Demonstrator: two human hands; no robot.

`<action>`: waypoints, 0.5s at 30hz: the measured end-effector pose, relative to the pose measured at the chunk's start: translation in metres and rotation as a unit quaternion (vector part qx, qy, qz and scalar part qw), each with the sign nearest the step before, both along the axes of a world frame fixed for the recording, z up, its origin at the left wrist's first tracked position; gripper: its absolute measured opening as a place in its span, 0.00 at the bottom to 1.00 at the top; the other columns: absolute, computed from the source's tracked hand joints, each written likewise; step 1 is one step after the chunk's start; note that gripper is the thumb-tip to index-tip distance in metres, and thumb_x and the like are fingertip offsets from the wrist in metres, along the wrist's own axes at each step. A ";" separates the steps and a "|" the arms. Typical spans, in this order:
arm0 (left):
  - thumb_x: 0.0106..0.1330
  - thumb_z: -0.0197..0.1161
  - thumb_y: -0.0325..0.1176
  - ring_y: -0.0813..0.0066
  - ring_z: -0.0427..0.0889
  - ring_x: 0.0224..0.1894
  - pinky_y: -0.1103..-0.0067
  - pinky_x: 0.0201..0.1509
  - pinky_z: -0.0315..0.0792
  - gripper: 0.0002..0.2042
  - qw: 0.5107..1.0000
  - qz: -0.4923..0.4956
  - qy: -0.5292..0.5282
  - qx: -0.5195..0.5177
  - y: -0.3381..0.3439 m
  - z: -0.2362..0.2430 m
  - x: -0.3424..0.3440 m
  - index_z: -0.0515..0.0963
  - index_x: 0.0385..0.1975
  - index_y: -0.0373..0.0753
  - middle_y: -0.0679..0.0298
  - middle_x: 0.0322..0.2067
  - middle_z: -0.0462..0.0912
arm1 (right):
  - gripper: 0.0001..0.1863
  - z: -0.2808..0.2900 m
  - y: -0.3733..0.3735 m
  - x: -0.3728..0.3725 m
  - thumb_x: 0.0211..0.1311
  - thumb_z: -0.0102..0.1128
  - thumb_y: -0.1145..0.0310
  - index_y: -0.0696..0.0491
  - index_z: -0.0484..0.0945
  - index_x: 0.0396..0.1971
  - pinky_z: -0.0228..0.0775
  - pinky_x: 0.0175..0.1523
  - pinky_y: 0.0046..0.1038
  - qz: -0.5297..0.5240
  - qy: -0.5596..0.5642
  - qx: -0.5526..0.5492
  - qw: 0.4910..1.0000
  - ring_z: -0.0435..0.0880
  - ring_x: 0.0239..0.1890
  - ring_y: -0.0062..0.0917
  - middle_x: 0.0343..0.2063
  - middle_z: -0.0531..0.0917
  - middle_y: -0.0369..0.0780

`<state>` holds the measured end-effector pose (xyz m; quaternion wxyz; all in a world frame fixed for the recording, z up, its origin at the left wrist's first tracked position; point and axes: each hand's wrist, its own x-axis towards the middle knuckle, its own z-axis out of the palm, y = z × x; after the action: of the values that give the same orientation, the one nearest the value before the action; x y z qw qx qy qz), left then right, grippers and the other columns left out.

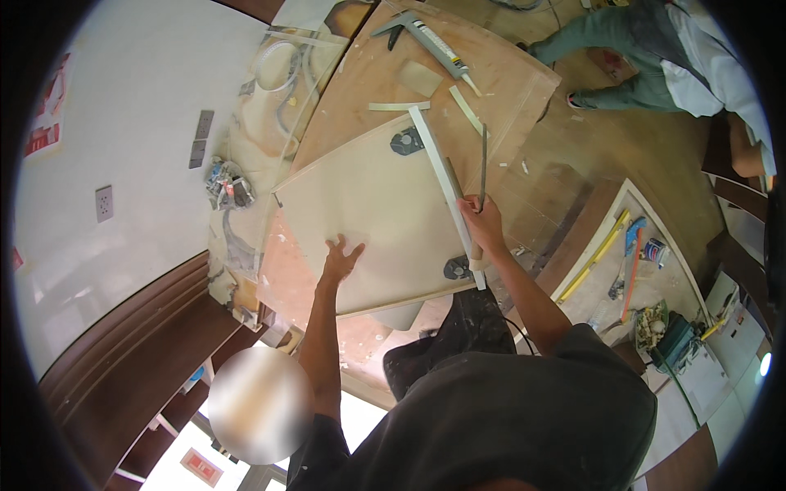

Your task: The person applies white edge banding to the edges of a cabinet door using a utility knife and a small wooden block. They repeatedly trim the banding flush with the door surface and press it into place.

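Observation:
My left hand [342, 259] rests with spread fingers on a pale cream panel [344, 188] lying on a plywood work surface [524, 74]. My right hand [481, 219] grips a thin dark rod [484, 151] at the panel's right side, beside a long white strip [434, 159]; whether it also grips the strip is unclear. Black fittings [406, 141] sit near the panel's upper and lower right corners. Beyond it lie a grey caulking gun [434, 49], short pale strips [397, 106] and a small beige square [419, 78].
A co-worker in green trousers [622, 49] stands at upper right. A white wall [106, 139] and stone-patterned ledge [246, 221] border the left. A shelf [671, 278] at right holds a yellow level [592, 254], tools and a can [653, 254]. A dark wooden cabinet [131, 360] sits lower left.

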<state>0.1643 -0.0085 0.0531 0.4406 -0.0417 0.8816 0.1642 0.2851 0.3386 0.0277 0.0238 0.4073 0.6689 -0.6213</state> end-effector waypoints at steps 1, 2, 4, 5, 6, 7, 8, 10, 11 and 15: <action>0.59 0.58 0.66 0.38 0.56 0.70 0.65 0.70 0.60 0.51 1.000 0.007 -0.008 -0.002 0.000 0.001 -0.001 0.51 0.70 0.28 0.26 0.68 0.38 | 0.21 -0.002 -0.006 -0.005 0.57 0.69 0.57 0.60 0.77 0.38 0.72 0.37 0.31 -0.013 0.013 0.006 1.000 0.82 0.31 0.27 0.27 0.82 0.42; 0.60 0.58 0.67 0.39 0.57 0.70 0.65 0.70 0.59 0.51 1.000 0.019 -0.012 -0.002 -0.002 0.001 -0.001 0.51 0.70 0.28 0.27 0.69 0.38 | 0.21 -0.006 -0.012 -0.010 0.56 0.70 0.58 0.60 0.77 0.38 0.72 0.37 0.31 -0.021 0.029 0.012 0.999 0.82 0.31 0.27 0.29 0.82 0.42; 0.61 0.56 0.67 0.41 0.58 0.70 0.66 0.71 0.57 0.50 1.000 0.010 -0.002 -0.009 -0.005 -0.001 -0.002 0.51 0.70 0.29 0.32 0.69 0.43 | 0.21 -0.010 -0.018 -0.014 0.53 0.72 0.60 0.60 0.76 0.38 0.73 0.39 0.31 -0.022 0.040 0.028 0.999 0.82 0.32 0.30 0.31 0.82 0.43; 0.61 0.55 0.66 0.42 0.58 0.70 0.66 0.72 0.57 0.50 1.000 0.004 0.002 -0.010 -0.004 -0.001 -0.003 0.51 0.70 0.29 0.34 0.70 0.46 | 0.21 -0.012 -0.019 -0.014 0.52 0.73 0.61 0.60 0.76 0.38 0.74 0.39 0.31 -0.016 0.036 0.040 0.998 0.83 0.32 0.31 0.32 0.83 0.44; 0.61 0.55 0.66 0.44 0.58 0.70 0.66 0.72 0.56 0.49 1.000 0.008 0.005 -0.015 -0.004 0.000 -0.003 0.51 0.70 0.30 0.36 0.70 0.49 | 0.22 -0.014 -0.019 -0.013 0.51 0.73 0.62 0.61 0.76 0.38 0.74 0.40 0.31 -0.010 0.031 0.052 0.998 0.83 0.33 0.32 0.33 0.83 0.44; 0.62 0.55 0.66 0.45 0.58 0.70 0.67 0.72 0.55 0.49 1.000 0.011 0.008 -0.020 -0.004 0.001 -0.002 0.51 0.70 0.30 0.38 0.69 0.52 | 0.22 -0.016 -0.022 -0.013 0.50 0.74 0.62 0.61 0.76 0.38 0.74 0.40 0.32 -0.015 0.033 0.043 0.998 0.83 0.33 0.33 0.33 0.83 0.45; 0.62 0.55 0.66 0.46 0.58 0.71 0.67 0.73 0.55 0.48 1.000 0.013 0.010 -0.019 0.002 0.000 -0.001 0.52 0.70 0.30 0.40 0.69 0.55 | 0.22 -0.018 -0.022 -0.013 0.49 0.74 0.63 0.61 0.76 0.38 0.74 0.40 0.33 -0.022 0.033 0.039 0.998 0.83 0.33 0.35 0.33 0.83 0.45; 0.62 0.55 0.66 0.46 0.58 0.71 0.67 0.73 0.54 0.48 0.999 0.002 0.007 -0.031 0.009 0.002 0.001 0.52 0.70 0.30 0.39 0.68 0.57 | 0.22 -0.023 -0.020 -0.009 0.48 0.75 0.63 0.60 0.76 0.38 0.74 0.40 0.33 -0.033 0.037 0.039 0.998 0.84 0.34 0.36 0.33 0.83 0.46; 0.62 0.55 0.65 0.46 0.57 0.71 0.67 0.73 0.54 0.48 0.999 -0.003 0.006 -0.038 0.013 0.005 0.000 0.52 0.70 0.30 0.39 0.67 0.59 | 0.22 -0.022 -0.021 -0.010 0.48 0.75 0.63 0.60 0.76 0.38 0.74 0.41 0.33 -0.035 0.041 0.041 0.998 0.84 0.34 0.36 0.33 0.83 0.46; 0.63 0.56 0.63 0.44 0.58 0.70 0.66 0.73 0.54 0.46 0.996 -0.044 0.009 -0.078 0.021 -0.001 -0.012 0.53 0.69 0.30 0.32 0.66 0.57 | 0.22 -0.013 -0.019 -0.015 0.47 0.76 0.64 0.60 0.76 0.38 0.76 0.40 0.30 -0.029 0.023 0.039 0.999 0.85 0.34 0.31 0.32 0.85 0.44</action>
<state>0.1519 0.0120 0.0517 0.4344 -0.0356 0.8968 0.0760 0.2705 0.3195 0.0142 -0.0257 0.4129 0.6808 -0.6044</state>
